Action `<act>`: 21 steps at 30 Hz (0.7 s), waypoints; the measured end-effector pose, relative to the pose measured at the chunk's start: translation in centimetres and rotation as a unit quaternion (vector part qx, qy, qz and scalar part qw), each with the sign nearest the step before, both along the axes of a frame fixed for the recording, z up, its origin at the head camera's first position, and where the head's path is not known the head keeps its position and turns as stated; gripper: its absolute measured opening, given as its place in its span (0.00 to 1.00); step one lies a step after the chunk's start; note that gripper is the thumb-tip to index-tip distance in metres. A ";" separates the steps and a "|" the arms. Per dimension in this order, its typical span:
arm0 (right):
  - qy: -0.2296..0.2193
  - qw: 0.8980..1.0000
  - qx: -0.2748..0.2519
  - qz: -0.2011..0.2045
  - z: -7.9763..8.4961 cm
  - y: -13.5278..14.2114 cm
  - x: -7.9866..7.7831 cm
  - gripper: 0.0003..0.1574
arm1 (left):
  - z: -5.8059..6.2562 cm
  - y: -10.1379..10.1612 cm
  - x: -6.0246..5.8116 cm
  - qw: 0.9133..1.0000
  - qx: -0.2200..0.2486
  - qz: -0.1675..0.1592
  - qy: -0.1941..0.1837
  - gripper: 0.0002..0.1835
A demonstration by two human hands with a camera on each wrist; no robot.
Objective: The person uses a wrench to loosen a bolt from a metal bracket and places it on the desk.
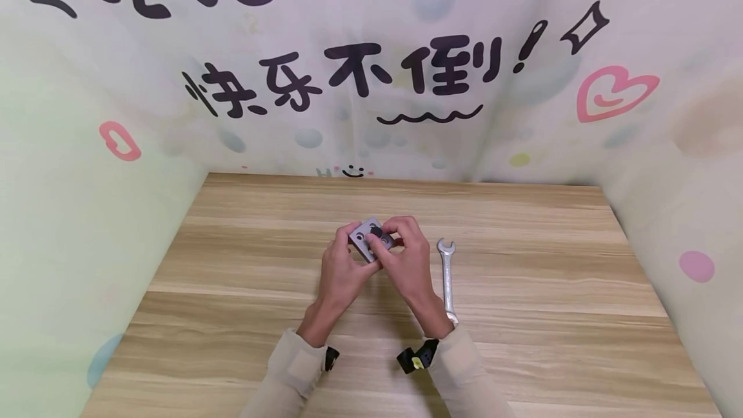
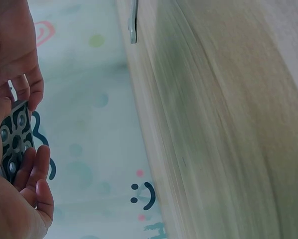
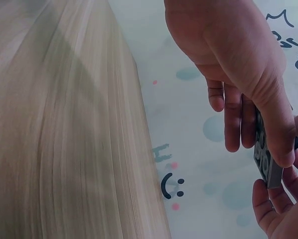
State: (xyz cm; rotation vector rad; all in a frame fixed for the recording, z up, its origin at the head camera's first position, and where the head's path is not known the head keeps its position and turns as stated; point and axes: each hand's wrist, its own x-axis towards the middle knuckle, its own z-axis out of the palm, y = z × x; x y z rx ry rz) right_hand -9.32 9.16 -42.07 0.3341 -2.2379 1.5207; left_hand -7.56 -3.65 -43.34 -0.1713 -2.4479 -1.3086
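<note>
A grey square metal plate point(image 1: 364, 248) with several round holes is held up above the table, its face tilted. My left hand point(image 1: 339, 273) grips it by its left and lower edges, thumb and fingers around the rim. On the plate's face is a small black knob-like piece point(image 1: 376, 231), pinched between thumb and forefinger of my right hand point(image 1: 409, 263). From the left wrist view the plate's underside point(image 2: 18, 129) shows recessed channels around the holes. In the right wrist view the right thumb hides much of the plate point(image 3: 273, 172), while the other fingers reach behind it.
An open-ended wrench point(image 1: 447, 273) lies on the wooden table point(image 1: 551, 289) just right of my right hand, its lower end partly behind the wrist. A printed fabric wall point(image 1: 348, 140) stands along the table's back edge, with more walls at both sides.
</note>
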 end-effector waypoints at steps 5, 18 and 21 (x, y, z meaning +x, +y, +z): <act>0.009 1.000 0.005 0.006 0.0 0.0 0.0 0.10 | -0.1 0.0 0.0 1.000 -0.003 0.000 0.002 0.38; 0.013 1.000 0.017 0.015 0.1 0.2 0.0 0.10 | -0.1 0.0 0.0 1.000 -0.004 -0.002 0.011 0.38; 0.017 1.000 0.018 0.018 0.1 0.3 0.1 0.11 | -0.1 0.0 0.1 1.000 -0.004 -0.001 0.015 0.38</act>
